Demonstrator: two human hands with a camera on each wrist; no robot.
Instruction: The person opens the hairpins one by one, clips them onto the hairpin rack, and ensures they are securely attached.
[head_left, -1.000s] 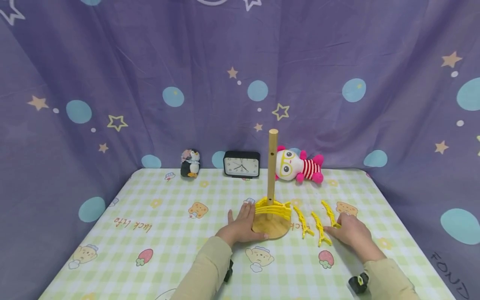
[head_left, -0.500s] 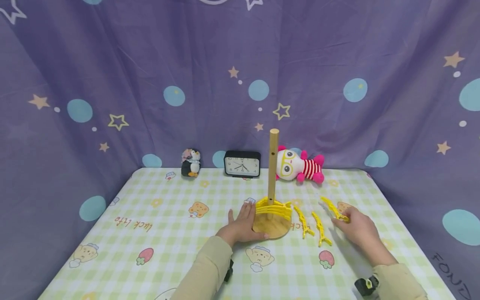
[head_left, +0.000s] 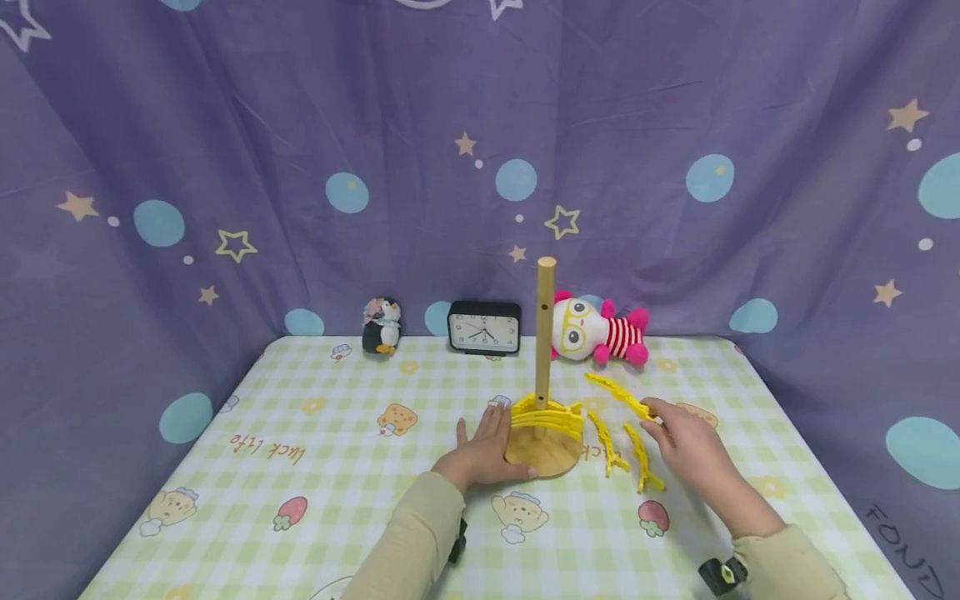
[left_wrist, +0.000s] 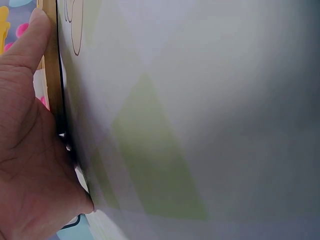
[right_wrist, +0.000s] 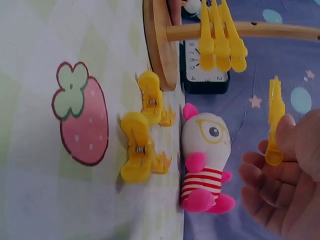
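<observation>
My left hand (head_left: 483,454) rests against the left and front rim of a round wooden base (head_left: 543,457), fingers and thumb extended along it. An upright wooden post (head_left: 545,350) rises from this base. Several yellow hair clips (head_left: 558,421) cross low on the post; three show side by side in the right wrist view. To the right, my right hand (head_left: 693,446) pinches one end of another yellow hair clip (head_left: 618,392), its long end pointing toward the post. The held clip (right_wrist: 275,117) is off the table. Two more clips, a nearer one (head_left: 642,458) and one beside the base (head_left: 606,444), lie on the cloth.
At the back of the checked tablecloth (head_left: 300,517) stand a penguin toy (head_left: 382,327) and a black clock (head_left: 483,328). A pink and white plush toy (head_left: 600,332) lies behind the post. A purple curtain (head_left: 420,108) hangs behind the table.
My right hand has picked up the rightmost clip from the cloth, lifted it, and moved it left and away from me toward the post. The left hand has stayed at the base.
</observation>
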